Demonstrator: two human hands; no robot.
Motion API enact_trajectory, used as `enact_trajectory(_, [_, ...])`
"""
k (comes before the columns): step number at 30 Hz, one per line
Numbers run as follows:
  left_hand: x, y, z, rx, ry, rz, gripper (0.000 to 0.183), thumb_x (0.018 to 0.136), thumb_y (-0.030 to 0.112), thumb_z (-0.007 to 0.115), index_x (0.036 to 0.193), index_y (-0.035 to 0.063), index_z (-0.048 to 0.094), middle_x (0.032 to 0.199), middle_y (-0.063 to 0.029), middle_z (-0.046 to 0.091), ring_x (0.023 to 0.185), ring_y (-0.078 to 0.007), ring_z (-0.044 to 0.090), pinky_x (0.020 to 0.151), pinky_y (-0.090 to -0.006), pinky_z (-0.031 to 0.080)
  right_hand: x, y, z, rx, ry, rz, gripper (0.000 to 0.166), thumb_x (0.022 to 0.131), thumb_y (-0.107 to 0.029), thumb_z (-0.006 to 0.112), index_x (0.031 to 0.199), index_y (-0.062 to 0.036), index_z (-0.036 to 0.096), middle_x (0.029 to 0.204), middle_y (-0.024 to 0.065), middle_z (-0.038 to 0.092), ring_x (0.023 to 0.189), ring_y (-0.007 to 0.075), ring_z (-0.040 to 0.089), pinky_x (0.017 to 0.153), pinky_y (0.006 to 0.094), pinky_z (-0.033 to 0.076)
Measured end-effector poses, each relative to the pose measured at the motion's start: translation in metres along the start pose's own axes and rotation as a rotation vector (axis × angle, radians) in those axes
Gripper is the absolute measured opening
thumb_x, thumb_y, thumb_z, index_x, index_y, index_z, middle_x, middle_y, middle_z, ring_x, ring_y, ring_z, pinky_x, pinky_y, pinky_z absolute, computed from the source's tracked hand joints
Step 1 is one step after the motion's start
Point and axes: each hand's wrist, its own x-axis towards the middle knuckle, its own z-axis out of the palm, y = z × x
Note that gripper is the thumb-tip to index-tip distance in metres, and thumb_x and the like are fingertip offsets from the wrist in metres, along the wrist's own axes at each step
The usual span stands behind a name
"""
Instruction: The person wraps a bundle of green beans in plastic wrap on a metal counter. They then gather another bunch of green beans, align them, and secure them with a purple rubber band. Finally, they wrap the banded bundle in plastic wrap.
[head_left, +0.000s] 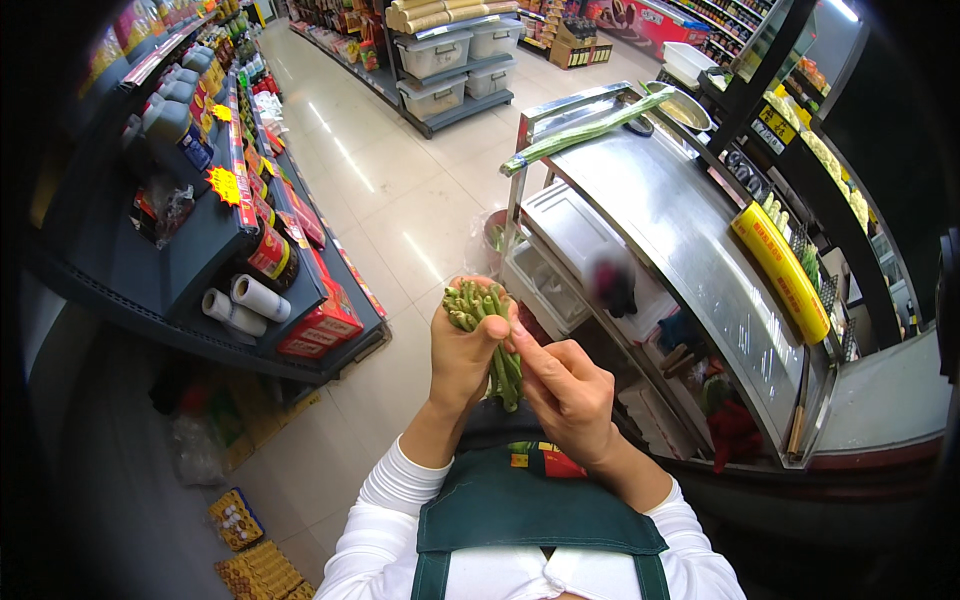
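Before my chest, my left hand (463, 356) is wrapped around a bundle of green beans (475, 301). Their cut ends stick up above the fist, and the lower part hangs below it towards the dark green apron (532, 499). My right hand (576, 391) is at the right side of the same bundle, its index finger extended to the beans beside my left thumb and its other fingers curled. Whether the right fingertips also pinch something thin, such as a tie, cannot be made out.
To the right stands a stainless-steel table (637, 191) with a long green gourd (589, 131) and a yellow box (780, 271) on it. White lidded bins (551, 281) sit beneath. Store shelving (300, 322) borders the left; egg trays (262, 566) lie on the floor.
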Motion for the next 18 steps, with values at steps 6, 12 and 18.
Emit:
enact_trajectory(6, [0.002, -0.002, 0.002, -0.018, 0.004, -0.054, 0.052, 0.078, 0.030, 0.080, 0.111, 0.0046, 0.049, 0.079, -0.0054, 0.054, 0.065, -0.0144, 0.053, 0.059, -0.0302, 0.048, 0.001, -0.002, 0.000, -0.107, -0.021, -0.059, 0.048, 0.075, 0.001, 0.072, 0.122, -0.0073, 0.065, 0.075, 0.0051, 0.057, 0.059, 0.0182, 0.059, 0.053, 0.0306, 0.049])
enact_trajectory(12, [0.006, 0.000, 0.007, -0.094, 0.024, -0.129, 0.033, 0.084, 0.011, 0.076, 0.104, 0.0035, 0.051, 0.082, -0.0040, 0.060, 0.069, -0.0124, 0.059, 0.063, -0.0248, 0.052, 0.002, -0.001, 0.002, -0.142, 0.019, -0.056, 0.046, 0.071, 0.010, 0.069, 0.116, -0.0014, 0.066, 0.076, 0.0100, 0.060, 0.060, 0.0217, 0.060, 0.053, 0.0318, 0.050])
enact_trajectory(18, [0.012, 0.002, 0.018, -0.048, 0.055, -0.103, 0.019, 0.091, 0.005, 0.066, 0.099, 0.0033, 0.049, 0.074, -0.0046, 0.059, 0.063, -0.0122, 0.059, 0.060, -0.0258, 0.051, 0.002, 0.004, 0.000, -0.115, 0.076, -0.094, 0.040, 0.073, 0.002, 0.075, 0.112, 0.0000, 0.067, 0.083, 0.0121, 0.062, 0.069, 0.0248, 0.062, 0.060, 0.0327, 0.052])
